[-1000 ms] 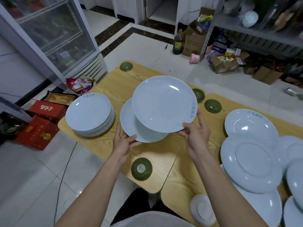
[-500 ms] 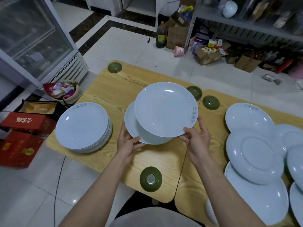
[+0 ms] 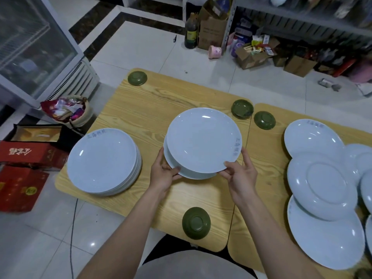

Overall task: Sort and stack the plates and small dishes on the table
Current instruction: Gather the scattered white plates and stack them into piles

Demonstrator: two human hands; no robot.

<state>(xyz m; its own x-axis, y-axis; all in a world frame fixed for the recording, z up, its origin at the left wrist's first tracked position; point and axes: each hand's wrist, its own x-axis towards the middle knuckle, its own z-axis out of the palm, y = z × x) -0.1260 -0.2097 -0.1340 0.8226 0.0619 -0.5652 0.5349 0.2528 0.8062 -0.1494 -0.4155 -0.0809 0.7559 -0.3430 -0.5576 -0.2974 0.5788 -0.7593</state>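
Over the table (image 3: 153, 109), both hands grip 2 plates (image 3: 203, 139) by their rims.

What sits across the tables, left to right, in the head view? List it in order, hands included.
Stack of white plates → left hand → held plates → right hand → green dish on the right table → upside-down white plate. The other green dishes overlap these sideways, so they are left out.
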